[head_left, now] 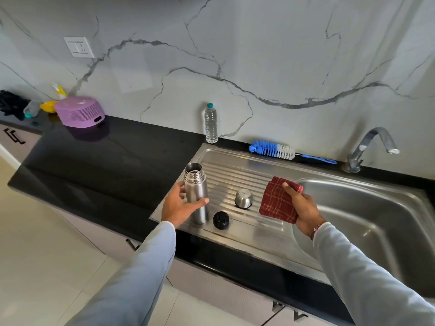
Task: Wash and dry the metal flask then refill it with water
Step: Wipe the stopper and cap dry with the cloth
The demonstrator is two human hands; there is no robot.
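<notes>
Both hands engaged: left hand grips upright metal flask (uncapped); right hand grasps folded red cloth; drying step likely, so bring cloth to flask

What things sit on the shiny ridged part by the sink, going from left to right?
Metal flask held by the left hand → black stopper → steel cup → red cloth in the right hand.

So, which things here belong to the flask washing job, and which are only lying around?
For the job: metal flask in left hand, red cloth in right hand, steel cup lid, black stopper, bottle brush, tap, water bottle.

Lying about: purple basket, black gloves.
</notes>
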